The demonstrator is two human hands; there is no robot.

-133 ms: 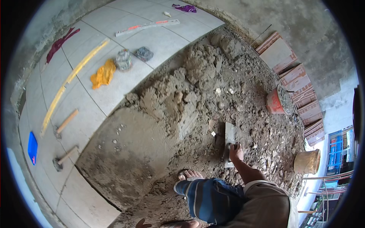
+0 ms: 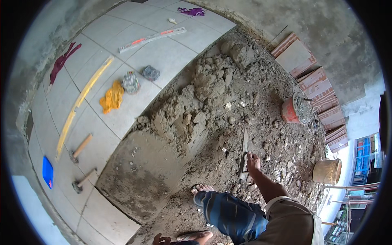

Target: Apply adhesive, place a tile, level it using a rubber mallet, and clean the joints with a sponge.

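Left hand (image 2: 160, 239): at the lower edge of the view, only partly visible; whether it is spread or closed cannot be told. It lies beside a sandalled foot (image 2: 196, 236).

Knee in blue patterned cloth (image 2: 228, 212): just above that hand, with a second bare foot (image 2: 201, 188) at its upper left, on loose mortar.

Right hand (image 2: 253, 162): arm reaching up from the lower right, fingers closed round the handle of a trowel (image 2: 244, 154). The trowel stands on edge in the rubble, its blade thin and nearly upright in the view, just right of the mortar heap (image 2: 192, 110).

Smoothed mortar bed (image 2: 143, 171): left of the trowel, bordering the tiled floor (image 2: 163, 57).

Two hammers (image 2: 80, 148), (image 2: 83, 180): on the tiles, far left of the trowel, with a blue pad (image 2: 47, 172) beyond them.

Red bucket (image 2: 295, 108): above right of the trowel. Tan bucket (image 2: 326, 171): right of it.

Yellow rag (image 2: 112, 97), long yellow level (image 2: 83, 105), stacked tiles (image 2: 310, 77): farther off.
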